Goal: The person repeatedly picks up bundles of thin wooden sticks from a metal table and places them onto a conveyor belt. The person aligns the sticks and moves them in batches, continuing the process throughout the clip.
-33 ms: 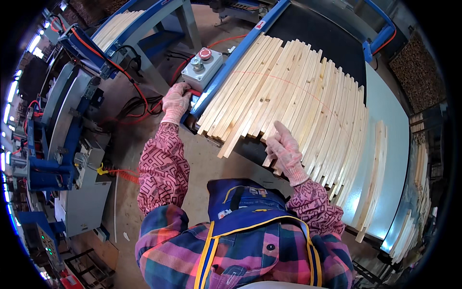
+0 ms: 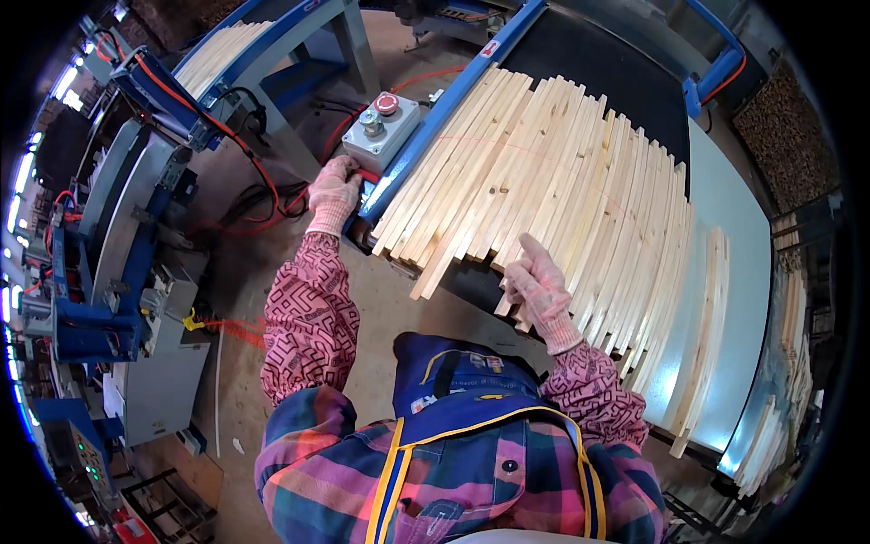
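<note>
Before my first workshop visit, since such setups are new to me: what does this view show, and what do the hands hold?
No robot here, just a person, seen from a camera worn on their head, looking down. Pale wood strips lie side by side on a black surface beside a blue rail; a few more lie on the pale panel at right. The gloved left hand is by a grey control box; what its grip closes on, if anything, is unclear. The gloved right hand is at the strips' near ends, index finger extended; whether it touches them is unclear.
</note>
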Demonstrator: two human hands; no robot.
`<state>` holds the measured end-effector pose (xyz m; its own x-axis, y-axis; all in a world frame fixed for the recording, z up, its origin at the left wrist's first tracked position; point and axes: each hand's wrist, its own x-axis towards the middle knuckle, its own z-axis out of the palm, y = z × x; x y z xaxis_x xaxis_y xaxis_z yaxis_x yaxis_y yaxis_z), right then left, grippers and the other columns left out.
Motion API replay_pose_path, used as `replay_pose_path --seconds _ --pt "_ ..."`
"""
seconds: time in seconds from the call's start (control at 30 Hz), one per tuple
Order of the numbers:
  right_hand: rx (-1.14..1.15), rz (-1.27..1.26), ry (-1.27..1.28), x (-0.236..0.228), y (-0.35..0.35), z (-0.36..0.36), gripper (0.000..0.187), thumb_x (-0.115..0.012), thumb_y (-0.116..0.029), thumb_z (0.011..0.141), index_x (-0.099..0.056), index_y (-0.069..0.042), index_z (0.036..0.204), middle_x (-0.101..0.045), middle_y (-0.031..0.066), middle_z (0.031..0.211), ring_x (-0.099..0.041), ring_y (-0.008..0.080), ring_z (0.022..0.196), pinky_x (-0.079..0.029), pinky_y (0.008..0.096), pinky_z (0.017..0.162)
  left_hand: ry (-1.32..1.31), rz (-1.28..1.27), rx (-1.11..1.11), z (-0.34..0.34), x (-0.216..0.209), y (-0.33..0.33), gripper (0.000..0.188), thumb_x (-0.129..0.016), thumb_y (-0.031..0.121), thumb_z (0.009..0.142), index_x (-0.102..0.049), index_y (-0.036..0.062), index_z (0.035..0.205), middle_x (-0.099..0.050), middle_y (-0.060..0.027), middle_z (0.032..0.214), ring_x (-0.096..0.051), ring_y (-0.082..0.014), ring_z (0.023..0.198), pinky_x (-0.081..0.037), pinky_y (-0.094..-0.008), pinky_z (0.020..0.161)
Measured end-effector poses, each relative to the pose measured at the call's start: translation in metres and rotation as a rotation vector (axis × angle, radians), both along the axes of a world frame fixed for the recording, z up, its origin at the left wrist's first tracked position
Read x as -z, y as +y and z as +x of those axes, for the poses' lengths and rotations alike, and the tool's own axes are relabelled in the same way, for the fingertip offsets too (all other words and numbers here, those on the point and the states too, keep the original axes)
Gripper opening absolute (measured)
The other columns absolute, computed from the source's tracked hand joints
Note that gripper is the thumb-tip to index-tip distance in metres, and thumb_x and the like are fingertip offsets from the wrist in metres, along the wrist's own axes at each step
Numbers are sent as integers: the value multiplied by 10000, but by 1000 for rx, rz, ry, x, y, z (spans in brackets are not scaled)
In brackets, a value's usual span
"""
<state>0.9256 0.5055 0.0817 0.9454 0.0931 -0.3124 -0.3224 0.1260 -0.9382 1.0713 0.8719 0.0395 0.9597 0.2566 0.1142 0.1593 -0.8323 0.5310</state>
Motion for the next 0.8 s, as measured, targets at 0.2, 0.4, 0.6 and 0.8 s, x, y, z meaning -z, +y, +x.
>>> replay_pose_path --seconds 0.2,0.4,0.6,0.8 --pt "32 26 -81 -2 -19 -15 688 -614 -88 935 -251 1 1513 -554 32 828 -521 89 665 -437 229 544 -171 16 -201 -12 -18 -17 443 -748 182 802 -606 179 1221 -613 -73 1258 -609 -256 1142 -471 -358 980" --pt "38 -7 -107 -8 -24 -22 636 -624 -150 931 -335 -16 1481 -581 11 862 -540 81 707 -457 218 569 -819 351 194 6 -59 -42 486 -746 82 710 -615 153 1173 -634 -71 1189 -591 -312 1123 -482 -426 972" --pt "-39 -87 -158 -1 -27 -29 643 -657 -154 915 -367 -6 1469 -650 36 910 -592 95 812 -507 255 738 -738 469 45 36 -62 -71 248 -690 248 826 -680 169 1061 -703 -87 1013 -641 -279 1029 -493 -427 929" --pt "17 -60 -246 0 -41 -44 606 -650 -136 931 -381 -59 1469 -605 10 884 -569 85 763 -496 256 684 -738 479 9 40 -53 -74 239 -656 365 869 -678 181 1020 -694 -55 962 -643 -269 940 -502 -412 839"
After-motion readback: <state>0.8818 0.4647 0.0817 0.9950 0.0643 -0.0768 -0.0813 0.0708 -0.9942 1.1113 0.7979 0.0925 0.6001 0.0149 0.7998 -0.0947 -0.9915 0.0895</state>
